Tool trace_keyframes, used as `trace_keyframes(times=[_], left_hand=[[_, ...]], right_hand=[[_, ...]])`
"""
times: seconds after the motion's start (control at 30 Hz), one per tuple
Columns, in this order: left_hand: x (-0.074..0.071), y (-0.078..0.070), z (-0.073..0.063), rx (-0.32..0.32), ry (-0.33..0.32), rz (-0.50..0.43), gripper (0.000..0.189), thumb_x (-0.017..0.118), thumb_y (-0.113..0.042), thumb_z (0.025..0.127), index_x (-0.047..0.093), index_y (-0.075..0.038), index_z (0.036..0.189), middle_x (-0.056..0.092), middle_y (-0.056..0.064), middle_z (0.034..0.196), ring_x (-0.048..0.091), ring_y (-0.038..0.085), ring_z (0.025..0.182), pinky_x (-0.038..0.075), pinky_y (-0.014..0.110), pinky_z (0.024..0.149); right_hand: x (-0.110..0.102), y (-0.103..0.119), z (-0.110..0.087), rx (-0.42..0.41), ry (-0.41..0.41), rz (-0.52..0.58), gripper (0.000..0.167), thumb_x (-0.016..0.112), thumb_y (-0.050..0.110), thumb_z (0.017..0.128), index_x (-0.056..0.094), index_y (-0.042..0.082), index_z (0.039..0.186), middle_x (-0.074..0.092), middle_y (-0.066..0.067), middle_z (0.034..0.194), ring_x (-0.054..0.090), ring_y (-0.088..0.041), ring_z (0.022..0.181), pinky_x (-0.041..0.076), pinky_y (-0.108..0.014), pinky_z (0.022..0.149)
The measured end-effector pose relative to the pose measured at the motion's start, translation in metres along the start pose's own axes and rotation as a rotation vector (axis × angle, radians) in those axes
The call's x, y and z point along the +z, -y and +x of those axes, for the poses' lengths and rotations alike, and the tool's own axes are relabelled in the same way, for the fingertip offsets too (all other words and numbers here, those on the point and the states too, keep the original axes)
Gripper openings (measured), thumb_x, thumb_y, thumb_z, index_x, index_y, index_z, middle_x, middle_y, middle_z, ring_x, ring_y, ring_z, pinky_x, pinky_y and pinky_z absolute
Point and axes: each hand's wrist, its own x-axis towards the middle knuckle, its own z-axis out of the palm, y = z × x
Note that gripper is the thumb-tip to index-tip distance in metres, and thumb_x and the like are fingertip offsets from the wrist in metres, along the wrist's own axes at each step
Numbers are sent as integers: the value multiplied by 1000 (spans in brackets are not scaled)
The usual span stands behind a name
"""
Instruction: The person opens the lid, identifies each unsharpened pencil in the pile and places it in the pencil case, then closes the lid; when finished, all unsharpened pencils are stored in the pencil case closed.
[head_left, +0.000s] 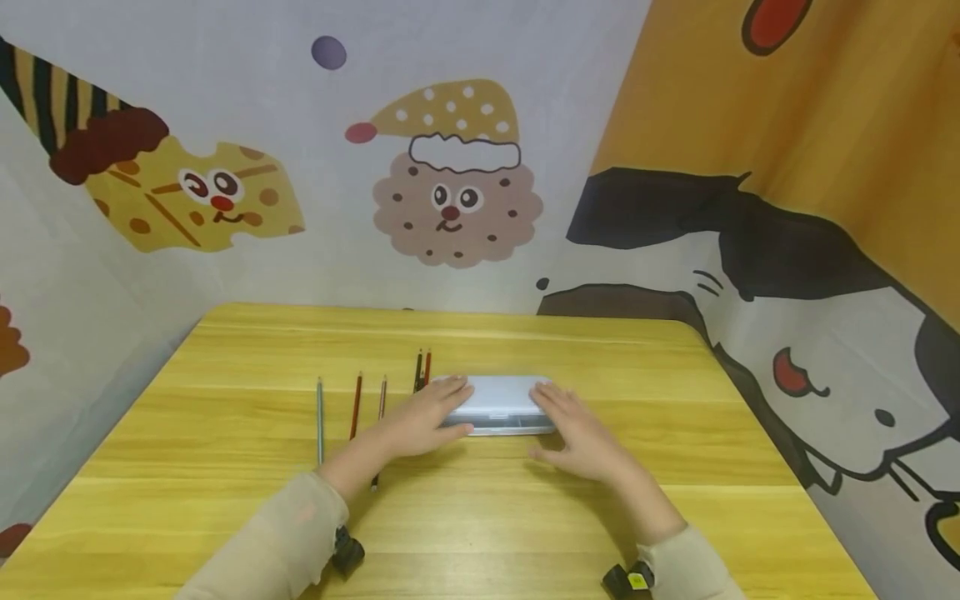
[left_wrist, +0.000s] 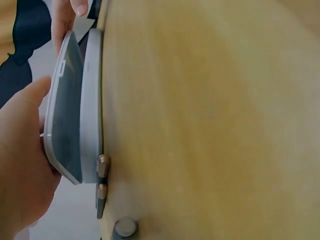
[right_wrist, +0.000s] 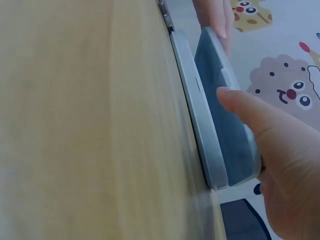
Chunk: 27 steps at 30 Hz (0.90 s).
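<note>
A pale, translucent pencil case lies lengthwise on the table, its lid raised a little at the front over the base. My left hand rests straight fingers on the lid's left end, its thumb near the front edge. At the right end, fingers of my right hand lie extended on the lid while the thumb sticks out in front. From the right wrist, that thumb overlaps the lid's front rim near the catch. What lies inside the case is hidden.
Left of the case, a green pencil, a red pencil and a dark-ended pencil lie apart. A dark pencil and another red one reach out behind my left hand. A cartoon-printed cloth hangs beyond the wooden table.
</note>
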Motion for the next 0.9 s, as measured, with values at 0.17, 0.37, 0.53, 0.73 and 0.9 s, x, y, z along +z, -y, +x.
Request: trace_keyframes(times=[0.17, 0.37, 0.53, 0.73, 0.9], left_hand=[[5, -3, -3, -2, 48, 68, 73, 39, -52, 99, 20, -6, 152, 11, 16, 157, 12, 32, 143, 12, 43, 114], [10, -2, -4, 8, 87, 118, 78, 38, -54, 98, 13, -4, 153, 1, 18, 157, 4, 33, 143, 8, 43, 114], [12, -1, -1, 19, 102, 187, 81, 36, -56, 98, 8, -3, 153, -3, 18, 157, 2, 34, 143, 6, 42, 114], [15, -2, 3, 26, 113, 239, 83, 36, -57, 97, 8, -2, 152, -6, 18, 156, 2, 35, 143, 6, 42, 114], [15, -4, 4, 28, 116, 221, 82, 37, -57, 98, 11, -1, 152, 0, 21, 156, 2, 34, 143, 7, 42, 114]], right_hand=[[4, 3, -4, 29, 64, 42, 93, 67, 54, 83, 25, 7, 151, 16, -13, 157, 13, -28, 143, 13, -51, 113], [11, 4, -5, 22, 107, 41, 96, 63, 57, 85, 18, 6, 152, 7, -14, 158, 7, -29, 144, 13, -51, 113], [13, 4, -5, 35, 120, 37, 100, 61, 59, 85, 12, 5, 153, 3, -15, 158, 1, -28, 144, 11, -50, 113], [14, 4, -5, 60, 144, 28, 102, 60, 63, 84, 10, 7, 153, 0, -14, 158, -2, -26, 144, 10, -48, 113], [14, 2, -7, 65, 151, 36, 101, 59, 62, 84, 10, 8, 153, -1, -12, 159, -3, -25, 144, 8, -46, 113]])
